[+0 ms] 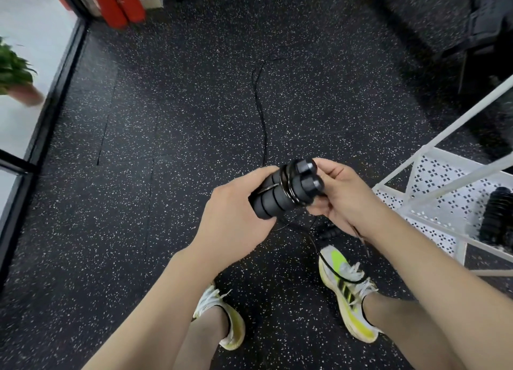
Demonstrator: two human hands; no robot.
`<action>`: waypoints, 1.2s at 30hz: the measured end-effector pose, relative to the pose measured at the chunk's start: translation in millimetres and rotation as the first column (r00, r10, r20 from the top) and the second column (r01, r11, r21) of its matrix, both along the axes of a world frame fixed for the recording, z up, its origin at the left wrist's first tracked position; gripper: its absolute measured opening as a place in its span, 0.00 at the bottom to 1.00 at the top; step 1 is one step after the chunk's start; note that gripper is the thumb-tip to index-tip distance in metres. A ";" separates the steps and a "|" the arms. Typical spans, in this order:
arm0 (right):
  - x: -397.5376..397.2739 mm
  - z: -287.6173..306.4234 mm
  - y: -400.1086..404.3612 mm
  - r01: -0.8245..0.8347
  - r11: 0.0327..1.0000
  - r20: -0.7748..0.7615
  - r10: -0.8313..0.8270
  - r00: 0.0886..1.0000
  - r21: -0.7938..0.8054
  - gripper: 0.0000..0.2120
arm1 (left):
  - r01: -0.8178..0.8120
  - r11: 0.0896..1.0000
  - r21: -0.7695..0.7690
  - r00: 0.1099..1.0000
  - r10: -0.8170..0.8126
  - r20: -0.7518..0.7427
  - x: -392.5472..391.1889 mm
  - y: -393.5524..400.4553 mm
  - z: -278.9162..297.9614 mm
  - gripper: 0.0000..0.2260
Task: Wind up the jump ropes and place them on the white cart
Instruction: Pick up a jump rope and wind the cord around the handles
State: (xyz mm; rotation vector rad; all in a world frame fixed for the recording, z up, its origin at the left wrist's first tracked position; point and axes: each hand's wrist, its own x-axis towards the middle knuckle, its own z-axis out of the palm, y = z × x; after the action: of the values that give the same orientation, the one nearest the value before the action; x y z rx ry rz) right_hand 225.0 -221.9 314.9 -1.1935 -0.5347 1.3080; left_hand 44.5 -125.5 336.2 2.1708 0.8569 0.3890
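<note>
Two black foam jump rope handles lie side by side in front of me, with a few turns of thin black cord wound round them. My left hand grips their lower ends. My right hand holds the cord next to the cap ends. The loose black cord trails away across the floor, and a loop of it hangs down over my right shoe. The white cart stands at the right, with a wound black jump rope on its perforated shelf.
The floor is black speckled rubber. Another black ribbed object lies on the floor below my right hand. Red pads stand at the back left, beside a window frame and a potted plant. Dark equipment fills the back right.
</note>
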 end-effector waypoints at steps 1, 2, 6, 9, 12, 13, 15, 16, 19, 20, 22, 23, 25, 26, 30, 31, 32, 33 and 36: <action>-5.7 0.0 0.8 0.033 0.999 0.110 -0.031 0.993 -0.021 0.10 | -0.047 0.998 -0.040 0.999 0.046 -0.013 1.8 0.6 0.9 0.24; -11.8 -1.2 1.4 0.043 0.999 0.238 -0.034 0.971 -0.033 0.12 | -0.093 0.993 -0.070 0.995 0.091 -0.035 3.5 2.4 0.9 0.23; -37.2 -8.8 2.4 -0.034 0.989 0.645 0.119 0.754 -0.143 0.12 | -0.232 0.967 -0.102 0.966 0.217 -0.137 7.5 10.5 -1.8 0.18; -53.3 -11.6 1.3 -0.076 0.965 0.776 0.246 0.580 -0.250 0.10 | -0.312 0.948 -0.058 0.933 0.295 -0.205 6.9 15.2 -5.1 0.15; -58.4 -4.9 0.1 -0.090 0.945 0.782 0.311 0.540 -0.314 0.12 | -0.292 0.952 0.092 0.898 0.306 -0.317 6.4 15.1 -10.2 0.19; -58.6 -1.1 0.2 -0.090 0.938 0.790 0.333 0.515 -0.336 0.12 | -0.276 0.949 0.153 0.884 0.313 -0.346 5.9 15.5 -14.1 0.20; -60.1 3.7 -0.1 -0.104 0.921 0.810 0.380 0.447 -0.375 0.14 | -0.258 0.935 0.243 0.858 0.337 -0.387 4.8 16.9 -21.4 0.22; -61.9 4.5 -0.6 -0.109 0.914 0.816 0.399 0.419 -0.391 0.15 | -0.245 0.931 0.270 0.847 0.342 -0.408 4.8 17.4 -24.1 0.22; -65.2 9.3 -3.1 -0.100 0.906 0.824 0.416 0.386 -0.411 0.15 | -0.147 0.926 0.348 0.828 0.308 -0.468 4.8 14.6 -29.9 0.24; -63.5 11.6 -3.2 -0.096 0.906 0.826 0.415 0.381 -0.411 0.14 | -0.118 0.918 0.379 0.828 0.302 -0.472 4.6 13.7 -30.5 0.24; -54.3 18.4 -3.2 -0.097 0.911 0.838 0.407 0.363 -0.400 0.12 | -0.086 0.907 0.413 0.830 0.294 -0.473 4.8 14.6 -30.4 0.24; -47.3 21.0 -2.7 -0.100 0.913 0.852 0.406 0.332 -0.396 0.11 | -0.068 0.910 0.408 0.832 0.278 -0.481 5.0 15.7 -30.4 0.24; -33.8 24.7 -1.8 -0.104 0.912 0.884 0.410 0.223 -0.397 0.10 | 0.006 0.920 0.391 0.826 0.216 -0.521 5.5 15.1 -31.5 0.25; -27.5 25.3 -1.2 -0.104 0.907 0.894 0.420 0.157 -0.408 0.10 | 0.055 0.920 0.387 0.821 0.179 -0.542 5.9 13.7 -32.8 0.25; -8.1 37.1 -0.1 -0.043 0.864 0.862 0.503 0.070 -0.501 0.12 | 0.264 0.893 0.364 0.796 0.011 -0.605 6.5 7.6 -39.3 0.26; -4.4 39.3 -0.5 -0.032 0.866 0.861 0.500 0.096 -0.499 0.14 | 0.314 0.883 0.349 0.787 -0.036 -0.617 6.4 6.6 -39.4 0.26; -0.7 38.3 -1.5 -0.022 0.871 0.862 0.490 0.128 -0.491 0.16 | 0.349 0.876 0.333 0.781 -0.075 -0.620 6.1 6.3 -38.8 0.26; 2.3 36.0 -2.6 -0.014 0.878 0.867 0.474 0.153 -0.478 0.18 | 0.369 0.875 0.315 0.781 -0.108 -0.615 6.0 6.8 -37.5 0.26; 7.9 28.7 -5.6 -0.027 0.891 0.882 0.453 0.129 -0.454 0.27 | 0.415 0.864 0.286 0.779 -0.175 -0.602 4.3 8.9 -34.0 0.24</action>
State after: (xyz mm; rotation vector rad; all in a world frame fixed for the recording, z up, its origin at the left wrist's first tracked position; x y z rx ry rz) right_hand 232.8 -227.5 343.6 -2.3471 -1.5950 0.6493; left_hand 48.7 -116.6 302.2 2.8317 0.7424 -0.2913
